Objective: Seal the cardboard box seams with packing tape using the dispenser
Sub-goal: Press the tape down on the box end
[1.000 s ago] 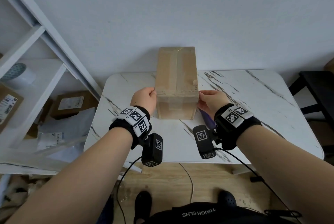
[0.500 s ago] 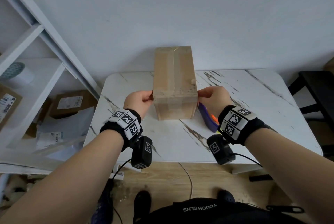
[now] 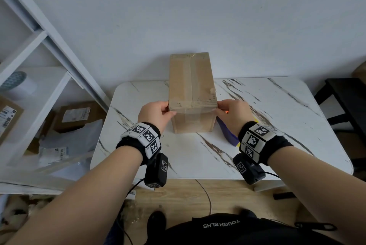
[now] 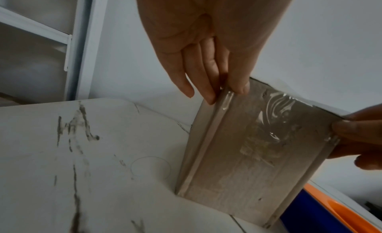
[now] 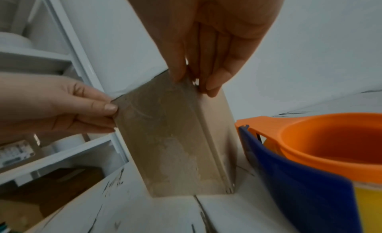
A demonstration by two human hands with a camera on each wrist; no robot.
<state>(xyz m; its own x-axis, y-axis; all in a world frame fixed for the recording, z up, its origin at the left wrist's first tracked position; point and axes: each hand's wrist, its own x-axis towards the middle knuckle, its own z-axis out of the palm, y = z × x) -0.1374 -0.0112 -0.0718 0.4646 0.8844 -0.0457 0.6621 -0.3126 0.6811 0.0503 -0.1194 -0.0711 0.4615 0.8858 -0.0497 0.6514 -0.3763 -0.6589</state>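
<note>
The cardboard box (image 3: 191,90) stands lengthwise on the white marble table (image 3: 277,126). Clear tape (image 3: 189,78) runs down its top seam and over the near face (image 4: 248,146). My left hand (image 3: 156,113) pinches the near upper left corner, thumb on the front face and fingers (image 4: 206,82) along the side. My right hand (image 3: 230,112) pinches the near upper right corner the same way, as the right wrist view shows (image 5: 195,84). The blue and orange tape dispenser (image 3: 227,134) lies on the table right of the box, under my right wrist (image 5: 299,171).
A white shelf unit (image 3: 49,90) stands to the left, holding tape rolls (image 3: 13,84) and parcels (image 3: 75,116). A black stool (image 3: 348,102) sits beyond the table's right edge. The wall is close behind the box.
Both wrists have drawn back and apart a little while the hands stay on the box's near top corners. More of the dispenser shows beside the right hand.
</note>
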